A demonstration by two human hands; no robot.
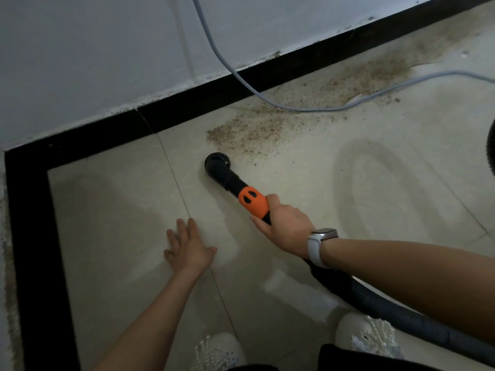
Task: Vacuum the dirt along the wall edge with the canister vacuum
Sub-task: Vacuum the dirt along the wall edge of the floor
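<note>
My right hand (284, 226) grips the orange-and-black handle (253, 202) of the vacuum hose. Its round black brush nozzle (217, 163) points down onto the beige floor tiles, just short of a patch of brown dirt (246, 135). The dirt runs up to the right along the black skirting (203, 103) as a band, densest at the far pile (385, 70). My left hand (187, 245) hovers flat over the tile left of the handle, fingers straight, holding nothing. The black ribbed hose (388, 306) trails back under my right forearm.
A grey power cord (241, 76) hangs down the white wall and loops over the dirt toward the right edge. Black skirting also runs down the left side (34, 236). My white shoes (367, 336) stand at the bottom. A dark curved object (491, 153) shows at the right edge.
</note>
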